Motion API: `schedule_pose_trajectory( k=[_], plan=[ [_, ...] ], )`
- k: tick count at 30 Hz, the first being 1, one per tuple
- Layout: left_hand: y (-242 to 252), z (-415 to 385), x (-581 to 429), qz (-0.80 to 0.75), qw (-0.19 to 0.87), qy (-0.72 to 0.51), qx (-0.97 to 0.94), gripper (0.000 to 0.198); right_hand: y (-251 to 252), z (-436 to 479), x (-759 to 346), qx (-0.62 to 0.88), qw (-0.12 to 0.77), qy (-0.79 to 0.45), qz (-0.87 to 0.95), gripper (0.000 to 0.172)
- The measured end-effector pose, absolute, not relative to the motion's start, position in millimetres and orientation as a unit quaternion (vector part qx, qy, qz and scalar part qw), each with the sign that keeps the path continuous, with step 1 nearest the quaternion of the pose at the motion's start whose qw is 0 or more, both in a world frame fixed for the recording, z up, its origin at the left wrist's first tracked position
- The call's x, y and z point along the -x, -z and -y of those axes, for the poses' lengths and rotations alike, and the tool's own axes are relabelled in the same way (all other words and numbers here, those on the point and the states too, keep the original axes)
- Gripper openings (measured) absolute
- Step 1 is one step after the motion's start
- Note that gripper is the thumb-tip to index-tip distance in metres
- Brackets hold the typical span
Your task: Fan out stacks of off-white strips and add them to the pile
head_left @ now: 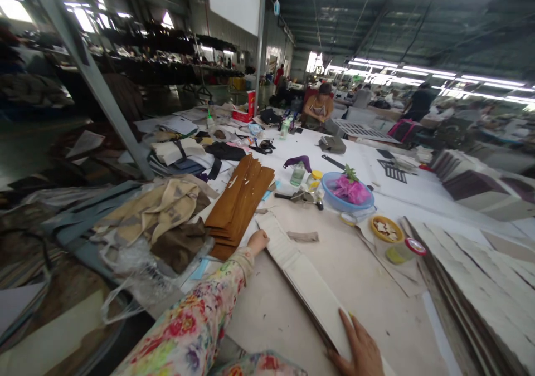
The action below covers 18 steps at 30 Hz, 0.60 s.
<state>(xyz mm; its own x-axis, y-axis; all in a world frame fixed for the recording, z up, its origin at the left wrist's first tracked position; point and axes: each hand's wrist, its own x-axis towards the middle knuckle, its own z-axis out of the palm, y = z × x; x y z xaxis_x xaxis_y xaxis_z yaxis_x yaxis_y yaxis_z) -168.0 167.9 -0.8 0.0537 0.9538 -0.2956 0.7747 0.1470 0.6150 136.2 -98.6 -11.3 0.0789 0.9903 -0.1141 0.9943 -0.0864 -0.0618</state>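
Hands come first, low in the frame. My right hand (363,349), at the bottom right, lies flat and open on the near end of a long stack of pale strips (301,273). It presses and grips nothing. I think I am squaring up this stack, so the next move calls for a gentle, even push from both ends. My left hand (257,241), past a flowery sleeve (196,320), reaches to the stack's far end in the middle; I cannot tell if its fingers are closed. Farther up lie brown strips (240,200) and a blue bowl (349,192).
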Motion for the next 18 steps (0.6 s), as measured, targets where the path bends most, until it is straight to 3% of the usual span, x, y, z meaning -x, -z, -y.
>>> schedule_pose_trajectory(
  k=[18],
  plan=[
    [-12.8,-171.8,151.5,-0.663,0.379,-0.126,-0.633,0.015,8.3,101.7,-138.9,-0.728,0.011,0.057,-0.683,0.072]
  ],
)
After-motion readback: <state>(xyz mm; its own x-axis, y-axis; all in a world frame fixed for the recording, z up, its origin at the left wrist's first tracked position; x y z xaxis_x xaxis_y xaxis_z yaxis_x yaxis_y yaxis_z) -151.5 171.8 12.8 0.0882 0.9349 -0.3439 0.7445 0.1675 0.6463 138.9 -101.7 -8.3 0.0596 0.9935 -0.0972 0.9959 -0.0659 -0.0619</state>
